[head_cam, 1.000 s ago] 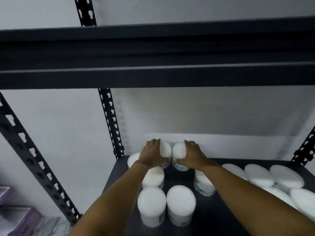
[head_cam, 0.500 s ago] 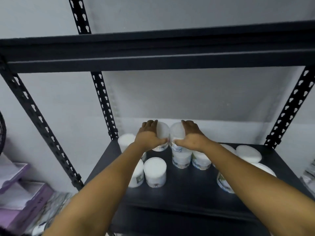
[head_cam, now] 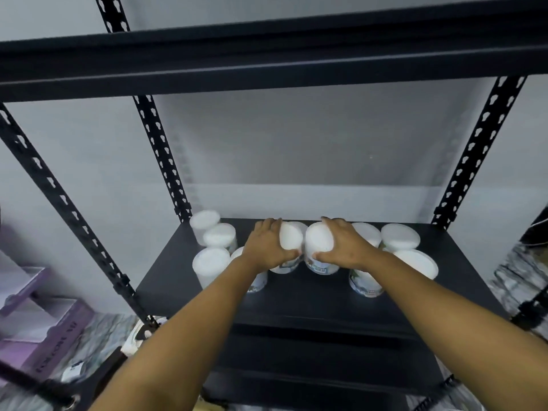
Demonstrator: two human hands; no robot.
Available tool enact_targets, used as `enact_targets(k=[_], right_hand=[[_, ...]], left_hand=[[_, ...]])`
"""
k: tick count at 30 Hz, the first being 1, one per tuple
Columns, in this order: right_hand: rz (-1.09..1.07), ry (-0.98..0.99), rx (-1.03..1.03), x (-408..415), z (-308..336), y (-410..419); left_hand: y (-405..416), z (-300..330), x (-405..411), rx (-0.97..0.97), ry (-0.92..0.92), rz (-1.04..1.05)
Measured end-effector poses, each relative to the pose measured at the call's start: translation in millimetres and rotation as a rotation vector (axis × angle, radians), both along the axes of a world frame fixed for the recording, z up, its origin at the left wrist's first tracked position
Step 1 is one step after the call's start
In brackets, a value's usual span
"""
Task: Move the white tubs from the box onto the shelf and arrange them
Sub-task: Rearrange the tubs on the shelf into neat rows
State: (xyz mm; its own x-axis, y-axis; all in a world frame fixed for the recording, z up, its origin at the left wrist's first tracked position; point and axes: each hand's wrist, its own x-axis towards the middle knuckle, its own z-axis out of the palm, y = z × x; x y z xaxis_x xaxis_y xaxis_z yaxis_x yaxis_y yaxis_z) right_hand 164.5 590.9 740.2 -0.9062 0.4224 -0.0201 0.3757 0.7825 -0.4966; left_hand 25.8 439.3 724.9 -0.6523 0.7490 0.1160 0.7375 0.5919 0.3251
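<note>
The left hand [head_cam: 268, 246] is gripping one white tub [head_cam: 289, 247] from its left, the right hand [head_cam: 345, 246] is gripping another tub [head_cam: 320, 247] from its right. Both tubs are standing upright, nearly touching, at mid shelf [head_cam: 311, 298], each directly under its fingers.

Looks like a storeroom: black slotted-steel shelf [head_cam: 311, 295] against a bare grey wall [head_cam: 296, 143], stocked with identical white tubs [head_cam: 211, 262], purple cartons [head_cam: 35, 321] alongside.

Both bare arms are reaching forward, left hand [head_cam: 268, 244] and right hand [head_cam: 345, 244] each curling around a white round plastic tub.
</note>
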Motion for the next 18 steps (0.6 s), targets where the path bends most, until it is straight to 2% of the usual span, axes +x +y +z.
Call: enact_targets(k=[6,18], right_hand=[[-0.015,-0.058,-0.009,7.3,-19.4,4.2],[-0.029,-0.098,-0.018,7.1,-40.2,10.5]], left_hand=[[10.2,-12.5,-1.8,-0.031,0.064,-0.094],[9.9,-44.5,0.5,-0.109,-0.058,-0.145]])
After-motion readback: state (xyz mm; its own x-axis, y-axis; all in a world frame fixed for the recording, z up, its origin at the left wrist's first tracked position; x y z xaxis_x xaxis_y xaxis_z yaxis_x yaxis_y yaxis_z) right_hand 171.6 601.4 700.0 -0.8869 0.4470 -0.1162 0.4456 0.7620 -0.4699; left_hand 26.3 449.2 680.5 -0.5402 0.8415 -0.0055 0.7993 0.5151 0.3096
